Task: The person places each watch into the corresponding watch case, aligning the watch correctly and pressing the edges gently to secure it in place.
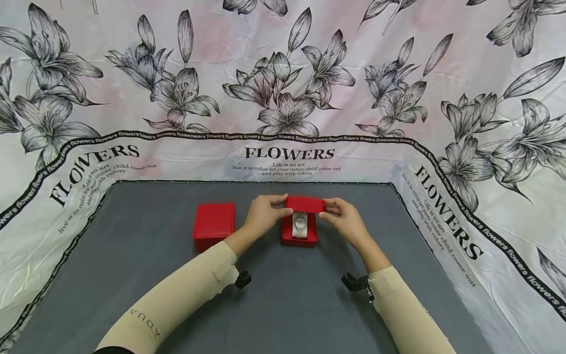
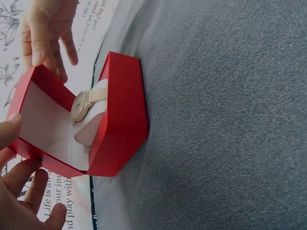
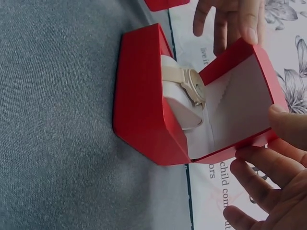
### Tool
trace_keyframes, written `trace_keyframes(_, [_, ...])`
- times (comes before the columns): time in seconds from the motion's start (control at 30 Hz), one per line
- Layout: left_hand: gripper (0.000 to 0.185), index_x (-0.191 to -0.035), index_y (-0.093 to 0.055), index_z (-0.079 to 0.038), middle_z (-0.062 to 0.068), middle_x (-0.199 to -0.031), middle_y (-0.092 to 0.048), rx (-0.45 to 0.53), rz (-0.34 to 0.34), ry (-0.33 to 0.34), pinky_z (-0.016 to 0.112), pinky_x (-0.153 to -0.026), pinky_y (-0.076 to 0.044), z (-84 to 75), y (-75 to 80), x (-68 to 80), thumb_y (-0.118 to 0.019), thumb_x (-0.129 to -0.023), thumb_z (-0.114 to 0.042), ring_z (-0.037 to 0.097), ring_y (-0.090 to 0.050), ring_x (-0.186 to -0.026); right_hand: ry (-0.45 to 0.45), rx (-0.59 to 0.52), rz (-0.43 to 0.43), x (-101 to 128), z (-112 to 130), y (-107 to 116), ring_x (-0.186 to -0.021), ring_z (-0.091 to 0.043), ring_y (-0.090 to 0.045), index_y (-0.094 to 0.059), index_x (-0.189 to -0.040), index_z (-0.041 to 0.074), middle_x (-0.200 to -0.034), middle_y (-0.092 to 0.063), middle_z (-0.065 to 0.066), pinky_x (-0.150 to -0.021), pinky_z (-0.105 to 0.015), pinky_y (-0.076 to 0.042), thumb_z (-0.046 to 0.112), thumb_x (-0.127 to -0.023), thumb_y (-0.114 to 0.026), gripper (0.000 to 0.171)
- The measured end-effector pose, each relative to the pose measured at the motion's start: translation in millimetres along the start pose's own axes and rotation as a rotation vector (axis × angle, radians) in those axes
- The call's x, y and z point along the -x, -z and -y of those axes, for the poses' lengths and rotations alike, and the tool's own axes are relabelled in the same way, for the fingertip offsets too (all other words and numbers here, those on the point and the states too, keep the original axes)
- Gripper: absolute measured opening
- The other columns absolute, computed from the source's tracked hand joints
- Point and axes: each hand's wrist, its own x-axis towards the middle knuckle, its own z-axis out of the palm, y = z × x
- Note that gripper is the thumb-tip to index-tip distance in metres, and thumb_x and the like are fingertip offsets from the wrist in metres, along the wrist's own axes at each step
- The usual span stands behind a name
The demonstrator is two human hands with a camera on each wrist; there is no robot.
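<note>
A red watch box [image 1: 298, 242] stands on the grey cloth with its hinged lid [image 1: 304, 204] raised. Inside it a cream-strapped wristwatch [image 1: 300, 225] is wrapped round a white cushion [image 2: 86, 132]. My left hand [image 1: 265, 216] pinches the lid's left side between thumb and fingers, as the left wrist view shows. On the opposite side my right hand [image 1: 347, 220] pinches the lid too, its thumb [image 3: 286, 125] on the lid's edge. White lining [image 3: 242, 103] shows inside the lid.
To the left stands a second red box [image 1: 214, 223], its lid down. Grey cloth [image 1: 283, 305] covers the table, bordered by a white flower-printed sheet [image 1: 287, 162] that rises behind it.
</note>
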Motion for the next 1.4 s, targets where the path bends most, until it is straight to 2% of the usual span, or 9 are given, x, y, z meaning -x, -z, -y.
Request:
trace_keyframes(0.2, [0.05, -0.134, -0.069, -0.019, -0.006, -0.132, -0.069, 0.01, -0.026, -0.001, 0.034, -0.09, -0.055, -0.4, -2.5, 2.4, -0.083, -0.087, -0.029, 0.016, -0.06, -0.13, 0.024, -0.008, -0.03, 3.5, -2.1, -4.4, -0.128, -0.027, -0.062, -0.058, -0.138, 0.007, -0.137, -0.065, -0.015, -0.102, -0.049, -0.052, 0.025, -0.097, -0.073, 0.047])
trace_keyframes(0.33, [0.049, -0.132, -0.071, -0.017, -0.006, -0.13, -0.071, -0.002, -0.036, 0.016, 0.035, -0.09, -0.056, -2.8, -1.9, 3.2, -0.084, -0.087, -0.029, 0.016, -0.061, -0.128, 0.025, 0.001, -0.063, 4.4, -0.7, -8.4, -0.126, -0.027, -0.064, -0.059, -0.136, 0.008, -0.134, -0.067, -0.015, -0.102, -0.049, -0.052, 0.028, -0.098, -0.071, 0.044])
trace_keyframes(0.47, [0.048, -0.13, -0.072, -0.019, -0.006, -0.128, -0.072, -0.005, -0.034, 0.048, 0.035, -0.092, -0.056, -3.0, -2.8, 5.6, -0.085, -0.085, -0.029, 0.016, -0.061, -0.127, 0.009, -0.001, -0.086, 6.7, 0.4, -12.5, -0.122, -0.027, -0.066, -0.06, -0.134, 0.006, -0.13, -0.069, -0.016, -0.101, -0.049, -0.053, 0.022, -0.097, -0.073, 0.042])
trace_keyframes(0.73, [0.044, -0.126, -0.074, -0.011, 0.006, -0.123, -0.074, 0.146, -0.064, 0.096, 0.036, -0.088, -0.059, 0.7, -8.2, 13.0, -0.086, -0.085, -0.021, 0.026, -0.067, -0.117, -0.069, -0.066, -0.098, 9.8, 4.2, -16.3, -0.115, -0.028, -0.069, -0.061, -0.134, 0.003, -0.128, -0.07, -0.018, -0.101, -0.047, -0.052, 0.021, -0.096, -0.074, 0.043])
trace_keyframes(0.83, [0.043, -0.126, -0.073, -0.01, 0.007, -0.123, -0.074, 0.175, -0.069, 0.099, 0.036, -0.087, -0.059, 1.5, -9.7, 14.4, -0.085, -0.086, -0.021, 0.028, -0.067, -0.117, -0.104, -0.071, -0.102, 10.2, 6.8, -16.3, -0.115, -0.029, -0.069, -0.062, -0.134, 0.003, -0.128, -0.07, -0.018, -0.103, -0.048, -0.051, 0.023, -0.097, -0.073, 0.043])
trace_keyframes(1.13, [0.045, -0.129, -0.072, -0.014, 0.002, -0.127, -0.071, 0.166, -0.075, 0.11, 0.04, -0.093, -0.057, 4.4, -12.8, 14.5, -0.084, -0.087, -0.022, 0.029, -0.063, -0.12, -0.132, -0.089, -0.113, 13.7, 7.7, -17.3, -0.118, -0.03, -0.063, -0.065, -0.135, 0.004, -0.129, -0.069, -0.017, -0.1, -0.046, -0.05, 0.025, -0.096, -0.074, 0.045])
trace_keyframes(1.4, [0.046, -0.129, -0.072, -0.014, 0.003, -0.128, -0.071, 0.164, -0.066, 0.12, 0.041, -0.095, -0.055, 2.0, -11.6, 20.9, -0.085, -0.085, -0.021, 0.029, -0.063, -0.121, -0.139, -0.1, -0.141, 17.5, 2.6, -20.2, -0.12, -0.029, -0.057, -0.068, -0.132, 0.004, -0.126, -0.068, -0.016, -0.096, -0.042, -0.048, 0.023, -0.094, -0.076, 0.043])
